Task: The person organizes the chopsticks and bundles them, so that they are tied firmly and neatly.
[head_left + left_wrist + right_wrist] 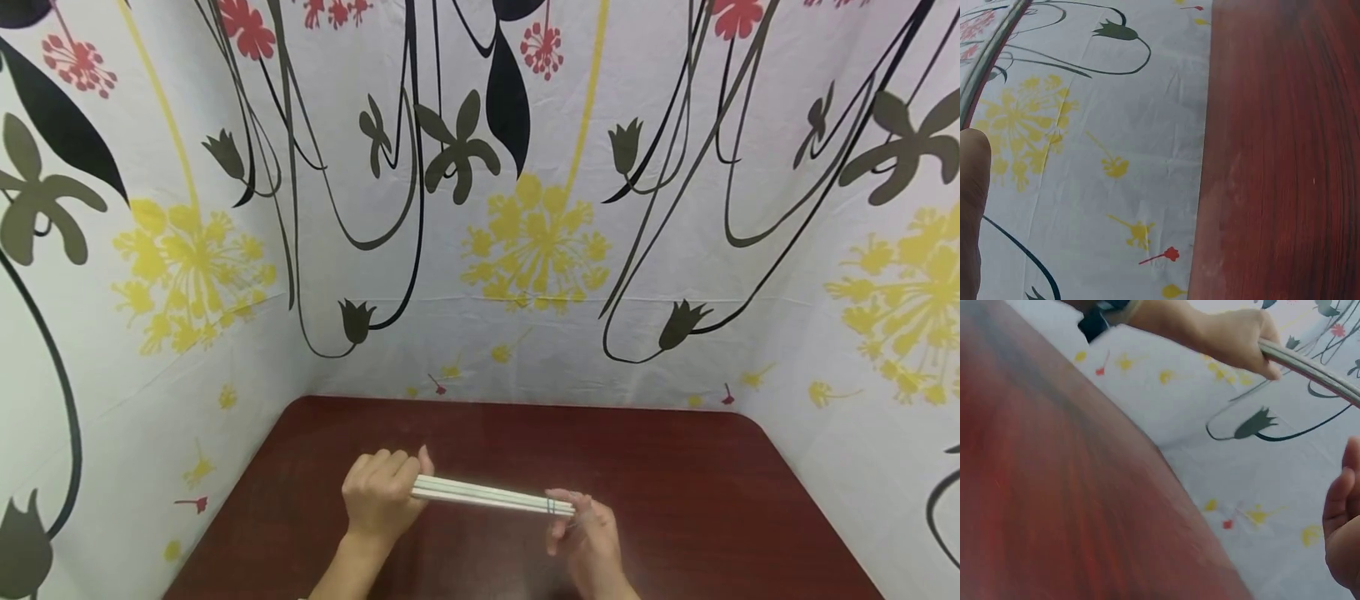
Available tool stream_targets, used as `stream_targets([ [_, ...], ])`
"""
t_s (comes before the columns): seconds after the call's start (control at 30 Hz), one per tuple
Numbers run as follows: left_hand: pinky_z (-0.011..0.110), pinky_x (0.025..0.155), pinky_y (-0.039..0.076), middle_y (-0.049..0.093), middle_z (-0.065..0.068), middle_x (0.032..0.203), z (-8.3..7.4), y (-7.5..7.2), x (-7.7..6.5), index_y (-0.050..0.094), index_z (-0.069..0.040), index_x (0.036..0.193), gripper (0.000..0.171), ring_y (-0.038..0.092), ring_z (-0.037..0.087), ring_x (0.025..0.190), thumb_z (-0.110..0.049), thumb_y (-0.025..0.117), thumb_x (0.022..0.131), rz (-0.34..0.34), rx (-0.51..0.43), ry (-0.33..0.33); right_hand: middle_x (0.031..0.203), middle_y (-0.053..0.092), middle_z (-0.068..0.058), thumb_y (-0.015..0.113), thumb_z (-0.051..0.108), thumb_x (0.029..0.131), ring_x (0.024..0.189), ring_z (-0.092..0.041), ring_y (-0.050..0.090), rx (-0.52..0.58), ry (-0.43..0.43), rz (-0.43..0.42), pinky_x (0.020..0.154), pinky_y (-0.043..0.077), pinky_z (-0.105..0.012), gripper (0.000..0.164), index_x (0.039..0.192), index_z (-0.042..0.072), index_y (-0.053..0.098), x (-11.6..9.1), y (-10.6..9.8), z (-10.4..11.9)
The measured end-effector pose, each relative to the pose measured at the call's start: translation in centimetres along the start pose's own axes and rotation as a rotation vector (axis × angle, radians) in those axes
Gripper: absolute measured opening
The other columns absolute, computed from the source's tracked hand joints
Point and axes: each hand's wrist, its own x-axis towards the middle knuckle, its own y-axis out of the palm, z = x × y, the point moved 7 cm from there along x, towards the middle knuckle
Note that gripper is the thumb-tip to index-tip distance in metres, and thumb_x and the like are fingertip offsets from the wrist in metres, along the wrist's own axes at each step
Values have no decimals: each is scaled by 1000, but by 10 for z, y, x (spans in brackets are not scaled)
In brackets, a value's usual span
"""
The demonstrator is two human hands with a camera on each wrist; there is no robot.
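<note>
Sticks [480, 492] bundled between hands, over worktop [690, 475]; left hand [382, 493] grips one end. Band [551, 506] circles end by right hand [596, 533], whose grip cannot be told; band work seems unfinished.

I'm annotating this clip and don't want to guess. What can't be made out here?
Head view: the ends of the pale sticks inside the left hand, which covers them.
Head view: how many sticks; they overlap, packed tightly.
Head view: whether the right hand pinches or merely touches the sticks; too blurred.
Right wrist view: the sticks' other end, cut off by the right edge.
</note>
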Motion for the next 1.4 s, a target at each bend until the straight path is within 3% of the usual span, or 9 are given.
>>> stream_targets([
  [0.13, 24, 39, 20, 25, -7, 46, -2, -4, 4, 26, -16, 51, 49, 19, 10, 40, -15, 51, 92, -11, 0, 4, 80, 71, 4, 42, -10, 101, 62, -6, 65, -341, -25, -10, 51, 53, -28, 36, 106, 5, 74, 9, 0, 14],
  [0.3, 26, 39, 21, 28, -7, 46, -6, -1, -3, 27, -17, 50, 46, 21, 11, 40, -16, 51, 90, 9, 31, -77, 75, 69, -4, 63, -10, 91, 61, -10, 65, -618, 85, -84, 52, 55, -35, 15, 102, 0, 69, 15, 3, 13],
  [0.4, 29, 40, 24, 34, -6, 45, -3, 6, -20, 31, -18, 49, 42, 28, 14, 37, -18, 54, 84, 74, 52, -177, 75, 69, -1, 61, -10, 93, 60, -10, 64, -541, 123, -132, 53, 55, -33, 20, 106, 4, 65, 12, 3, 6],
  [0.53, 31, 40, 25, 37, -5, 44, 4, 12, -40, 34, -20, 47, 37, 33, 16, 36, -21, 55, 77, 151, 83, -277, 81, 71, 0, 52, -16, 94, 53, -11, 62, -440, 24, -193, 49, 53, -29, 24, 111, 1, 57, 2, 5, 1],
  [0.7, 30, 39, 25, 37, -5, 44, 3, 13, -39, 35, -19, 48, 40, 31, 15, 36, -21, 54, 82, 164, 80, -246, 93, 75, -6, 53, -20, 91, 57, -12, 68, -483, -81, -237, 52, 55, -30, 16, 102, -10, 60, -7, 11, 5],
  [0.9, 30, 38, 24, 36, -5, 44, 0, 11, -33, 38, -17, 48, 41, 29, 15, 37, -21, 54, 85, 158, 68, -189, 97, 77, -8, 49, -19, 94, 65, -11, 70, -29, -66, -345, 60, 56, -23, 33, 102, 3, 72, -7, -2, 9],
  [0.97, 30, 38, 24, 36, -5, 44, 0, 10, -32, 38, -16, 48, 42, 28, 15, 37, -21, 54, 87, 154, 67, -181, 94, 76, -5, 48, -18, 95, 66, -10, 68, 33, -57, -367, 60, 55, -22, 35, 101, 5, 73, -6, -6, 10],
  [1.1, 30, 38, 24, 37, -5, 44, 1, 10, -33, 39, -16, 48, 45, 29, 16, 37, -23, 51, 91, 146, 64, -175, 93, 72, -2, 48, -21, 93, 72, -9, 67, -38, -73, -374, 62, 55, -21, 34, 104, 3, 70, -2, -10, 19],
  [1.4, 28, 39, 22, 34, -6, 44, 0, 9, -32, 35, -17, 49, 46, 27, 15, 37, -23, 49, 92, 147, 44, -173, 101, 72, -1, 59, -24, 85, 85, -8, 71, -387, -53, -204, 70, 59, -29, 27, 105, -8, 65, 15, -8, 35],
])
